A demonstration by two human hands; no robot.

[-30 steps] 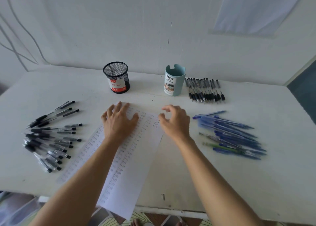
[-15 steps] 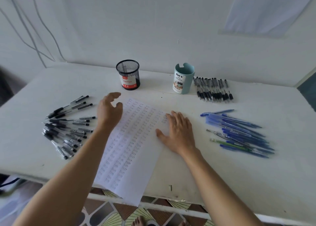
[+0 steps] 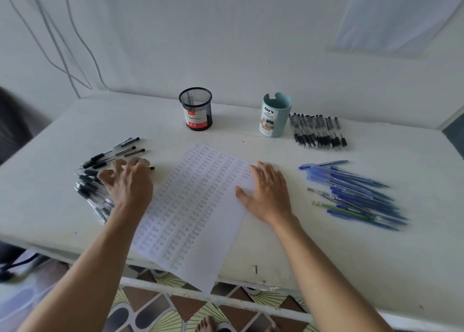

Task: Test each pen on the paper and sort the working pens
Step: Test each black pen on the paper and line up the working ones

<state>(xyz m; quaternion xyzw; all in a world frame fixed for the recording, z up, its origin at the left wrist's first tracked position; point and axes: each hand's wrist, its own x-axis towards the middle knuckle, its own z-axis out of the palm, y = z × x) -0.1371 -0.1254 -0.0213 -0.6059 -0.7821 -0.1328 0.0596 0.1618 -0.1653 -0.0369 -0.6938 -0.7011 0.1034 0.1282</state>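
— Left hand (image 3: 128, 183)?
— Hovering over the black pens (image 3: 93, 178), fingers curled and spread above the pile; cannot tell whether gripping one.
— Right hand (image 3: 268, 193)?
— Laid flat, fingers loose, pressing the right edge of the paper (image 3: 190, 206).
— Paper itself?
— Between both hands, tilted, near end hanging past the table (image 3: 351, 256) edge, covered in rows of "test".
— Other pens?
— Blue pens (image 3: 356, 196) right of the right hand; another black row (image 3: 317, 132) beyond it, beside the teal cup (image 3: 275, 115). Mesh cup (image 3: 195, 109) beyond the paper, between the two hands.
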